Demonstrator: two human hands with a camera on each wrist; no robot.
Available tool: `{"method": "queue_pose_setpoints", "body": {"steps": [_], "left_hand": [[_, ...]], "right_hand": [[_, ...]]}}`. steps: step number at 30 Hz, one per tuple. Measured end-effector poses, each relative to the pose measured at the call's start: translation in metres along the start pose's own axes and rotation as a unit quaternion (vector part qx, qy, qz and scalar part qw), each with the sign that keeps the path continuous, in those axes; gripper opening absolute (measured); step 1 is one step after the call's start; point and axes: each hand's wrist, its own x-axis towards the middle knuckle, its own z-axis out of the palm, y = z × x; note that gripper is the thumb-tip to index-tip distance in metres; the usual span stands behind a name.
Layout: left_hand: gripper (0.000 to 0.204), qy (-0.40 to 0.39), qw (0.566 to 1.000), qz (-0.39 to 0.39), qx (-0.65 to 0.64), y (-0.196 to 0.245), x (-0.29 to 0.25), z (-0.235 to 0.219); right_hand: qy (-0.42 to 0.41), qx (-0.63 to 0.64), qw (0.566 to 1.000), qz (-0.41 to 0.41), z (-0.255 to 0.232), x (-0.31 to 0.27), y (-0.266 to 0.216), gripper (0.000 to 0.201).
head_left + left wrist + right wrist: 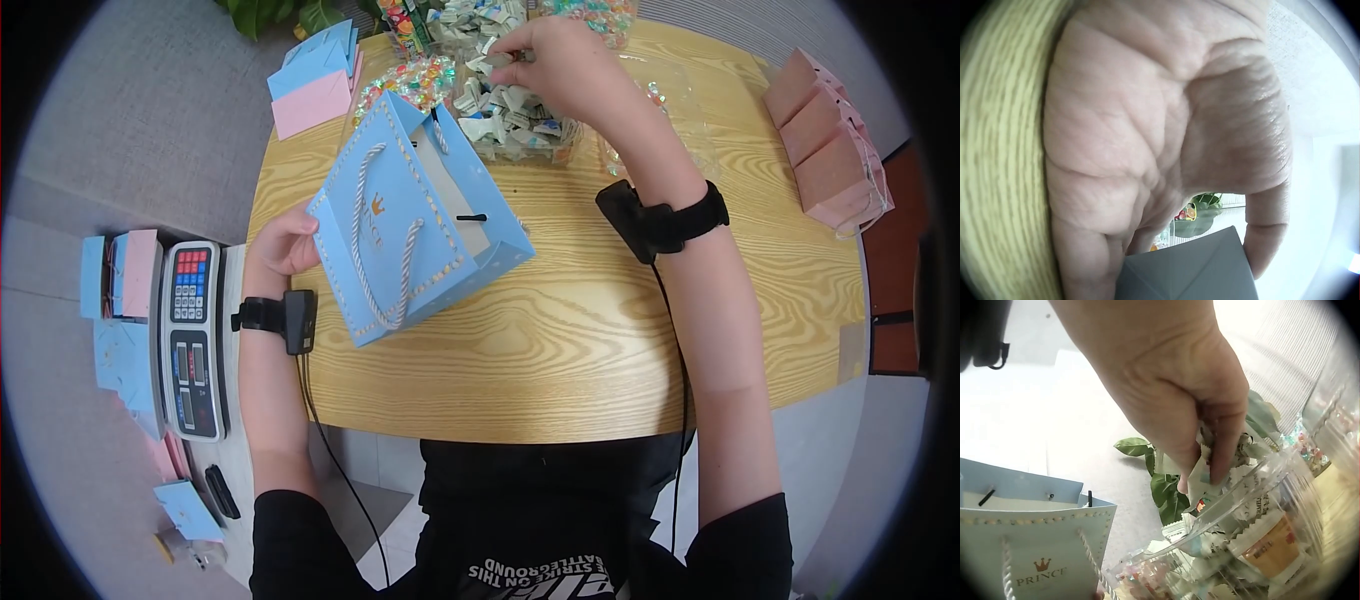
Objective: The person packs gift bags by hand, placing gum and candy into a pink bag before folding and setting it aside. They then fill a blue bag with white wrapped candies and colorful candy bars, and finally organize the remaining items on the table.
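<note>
A light blue paper bag [385, 215] with white rope handles lies tilted over the wooden table, its top open toward the right. My left hand [287, 240] grips the bag's bottom edge, thumb on the front; the left wrist view shows the bag's corner [1188, 269] between thumb and fingers. Above a clear box of white-wrapped candies [515, 125], my right hand [560, 65] pinches a wrapped piece. In the right wrist view my right hand [1172, 406] holds white wrappers [1200, 478] over the box's rim [1210, 519], with the bag [1041, 550] to the left.
Colourful candies [425, 82] fill a box beside the white ones. A clear container [690, 110] stands to the right. Pink bags [825, 140] line the table's right edge; folded blue and pink bags [315, 95] lie at the back left. A scale [192, 340] stands left of the table.
</note>
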Motion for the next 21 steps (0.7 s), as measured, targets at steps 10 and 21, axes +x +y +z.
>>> {"method": "queue_pose_setpoints", "body": {"steps": [10,21], "left_hand": [[0.074,-0.026,0.999,0.006,-0.033,-0.002,-0.001,-0.007],[0.073,-0.008,0.999,0.008,-0.049,-0.002,0.0,-0.009]], "right_hand": [[-0.076,0.212,0.973,0.049,-0.078,-0.019,-0.074,0.018],[-0.202,0.205,0.947,-0.145,-0.035,-0.029,-0.085,0.027]]}}
